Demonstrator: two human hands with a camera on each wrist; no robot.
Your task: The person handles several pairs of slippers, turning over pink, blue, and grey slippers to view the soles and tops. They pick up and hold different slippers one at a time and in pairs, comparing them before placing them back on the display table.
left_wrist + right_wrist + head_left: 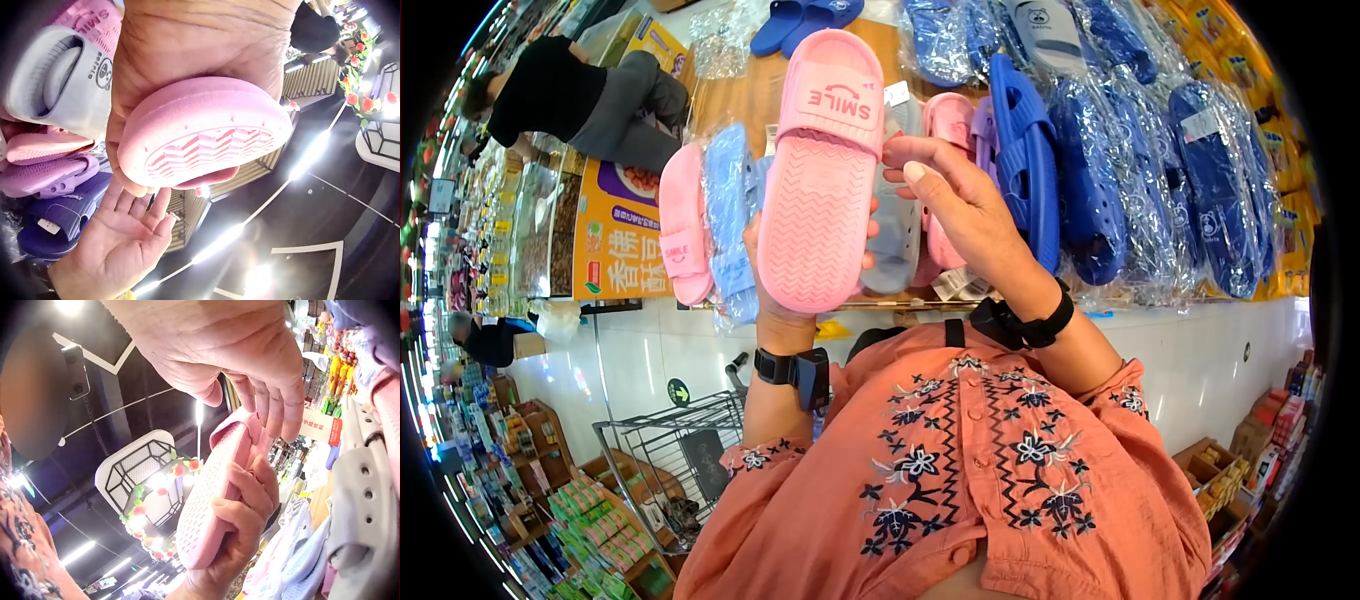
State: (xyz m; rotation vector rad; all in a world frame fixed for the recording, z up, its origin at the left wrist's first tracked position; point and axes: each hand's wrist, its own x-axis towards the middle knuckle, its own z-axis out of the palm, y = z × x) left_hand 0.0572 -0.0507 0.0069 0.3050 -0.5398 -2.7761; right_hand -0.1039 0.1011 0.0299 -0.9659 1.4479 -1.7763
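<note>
A pink slipper [820,220] with "SMILE" on its strap is held upright, sole lining toward the head camera. My left hand [785,300] grips it from behind, its fingertips showing at the right edge; in the right wrist view the left hand [247,515] curls round the slipper [209,500]. Beside the strap, my right hand [960,205] hangs with loosely bent fingers near a white and red tag [322,428]. In the left wrist view the slipper [206,134] shows its heel end, and the right hand [128,240] is palm up below it.
Blue slippers [1025,165] and wrapped navy pairs [1220,190] lie on the display at right. Grey slippers [895,240], another pink slipper [687,225] and light blue ones [730,215] lie nearby. A shopping cart [685,440] stands lower left; a person [590,100] bends at upper left.
</note>
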